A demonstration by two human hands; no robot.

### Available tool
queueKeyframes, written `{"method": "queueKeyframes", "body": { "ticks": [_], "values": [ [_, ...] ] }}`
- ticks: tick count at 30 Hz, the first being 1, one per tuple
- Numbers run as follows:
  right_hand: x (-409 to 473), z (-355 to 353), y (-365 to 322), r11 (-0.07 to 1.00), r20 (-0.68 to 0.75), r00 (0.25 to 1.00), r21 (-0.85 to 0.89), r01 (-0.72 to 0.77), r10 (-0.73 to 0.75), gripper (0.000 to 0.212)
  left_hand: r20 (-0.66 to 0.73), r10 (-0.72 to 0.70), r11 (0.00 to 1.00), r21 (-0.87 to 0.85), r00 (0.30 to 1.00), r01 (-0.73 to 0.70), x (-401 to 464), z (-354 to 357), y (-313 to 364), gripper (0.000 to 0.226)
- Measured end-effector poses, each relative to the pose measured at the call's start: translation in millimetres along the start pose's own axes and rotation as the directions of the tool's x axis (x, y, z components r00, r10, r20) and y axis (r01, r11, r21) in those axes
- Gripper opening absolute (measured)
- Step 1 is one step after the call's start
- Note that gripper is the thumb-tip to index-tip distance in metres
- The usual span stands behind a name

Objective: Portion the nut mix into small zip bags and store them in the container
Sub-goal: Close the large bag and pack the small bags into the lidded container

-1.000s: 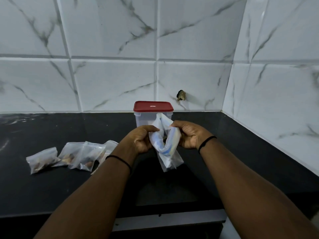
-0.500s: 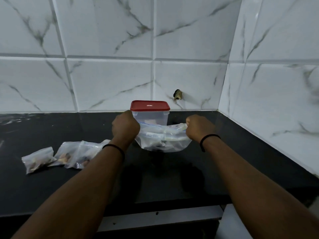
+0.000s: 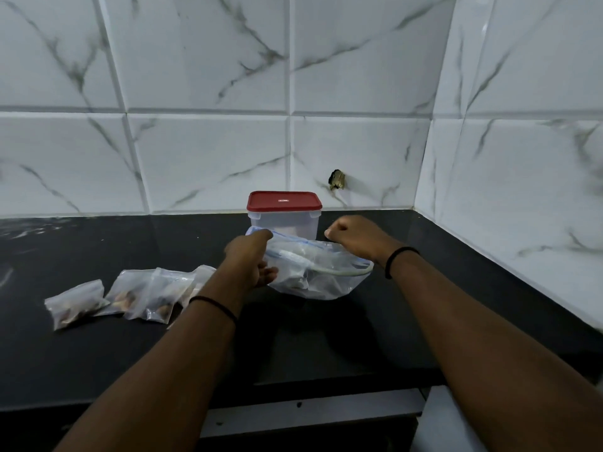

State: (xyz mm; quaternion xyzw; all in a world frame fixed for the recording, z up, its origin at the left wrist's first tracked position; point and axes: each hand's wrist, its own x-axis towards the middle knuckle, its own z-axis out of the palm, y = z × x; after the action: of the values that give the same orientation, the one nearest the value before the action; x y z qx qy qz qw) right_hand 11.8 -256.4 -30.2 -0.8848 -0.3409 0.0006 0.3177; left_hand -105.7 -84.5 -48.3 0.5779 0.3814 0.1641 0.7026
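Note:
A large clear zip bag point(image 3: 319, 278) hangs just above the black counter point(image 3: 98, 353), its mouth sagging open toward the right. My left hand point(image 3: 251, 262) grips the bag's left end. My right hand point(image 3: 354, 238) is curled in a fist at the bag's upper rim on the right and seems to pinch it. Directly behind the bag stands a clear container point(image 3: 283, 223) with its red lid point(image 3: 284, 201) closed. Several small zip bags point(image 3: 140, 293) holding nuts lie in a row on the counter to the left.
Marble-look tiled walls close the counter at the back and on the right, forming a corner. A small brass fitting point(image 3: 337, 180) sticks out of the back wall. The counter's front edge point(image 3: 310, 412) runs below my forearms.
The bunched bag was pulled out wide between both hands, then lowered. Now its mouth sags open on the right, and my left hand has shifted to the right along the rim.

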Motion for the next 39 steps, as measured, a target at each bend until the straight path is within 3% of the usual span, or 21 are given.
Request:
{"method": "queueKeyframes", "body": {
  "ticks": [3,7,14,19,22,27,31,33,36,39],
  "values": [
    [9.5,11.6,-13.2,0.999,0.174,0.985,-0.035,0.02,-0.013,0.028,0.132,-0.023,0.997,0.074,0.991,0.013,-16.2,-0.3,0.2,0.048],
    [13.8,15.5,-25.6,1.0,0.274,0.961,-0.027,-0.01,0.017,0.029,0.228,0.018,0.993,0.108,0.973,-0.044,-21.9,0.2,-0.5,0.04],
    [8.7,7.2,-28.1,0.955,0.301,0.95,0.247,-0.166,0.087,0.019,0.094,0.174,0.982,0.061,0.98,-0.18,-13.7,8.6,1.7,0.025],
    [10.4,6.5,-30.5,0.75,0.276,0.939,0.572,-0.331,0.204,0.007,0.037,0.312,0.921,0.235,0.949,-0.311,-6.9,16.4,11.0,0.025],
    [10.6,11.1,-29.9,0.646,0.277,0.928,0.666,-0.371,0.248,0.006,0.128,0.334,0.899,0.254,0.934,-0.357,-9.1,15.1,18.0,0.028],
    [6.7,15.3,-26.4,0.464,0.367,0.907,0.779,-0.421,0.207,0.017,0.356,0.097,0.969,0.18,0.929,-0.17,-19.1,5.1,19.6,0.031],
    [-0.7,11.5,-21.5,0.293,0.427,0.897,0.848,-0.441,0.116,0.015,0.342,0.157,0.967,0.137,0.926,-0.214,-10.9,-6.1,21.0,0.036],
    [-1.6,5.5,-13.9,0.202,0.404,0.912,0.89,-0.408,0.066,0.027,0.37,0.182,0.972,0.071,0.911,-0.223,-7.4,-11.8,22.8,0.032],
    [-7.8,2.0,-6.7,0.19,0.365,0.931,0.914,-0.359,0.003,0.025,0.382,0.221,0.974,-0.038,0.897,-0.224,-5.9,-17.8,24.6,0.017],
    [-9.9,7.4,-2.6,0.147,0.34,0.94,0.929,-0.34,0.029,0.021,0.479,0.193,0.971,-0.221,0.856,-0.095,-2.8,-24.8,24.2,0.01]
  ]
}}
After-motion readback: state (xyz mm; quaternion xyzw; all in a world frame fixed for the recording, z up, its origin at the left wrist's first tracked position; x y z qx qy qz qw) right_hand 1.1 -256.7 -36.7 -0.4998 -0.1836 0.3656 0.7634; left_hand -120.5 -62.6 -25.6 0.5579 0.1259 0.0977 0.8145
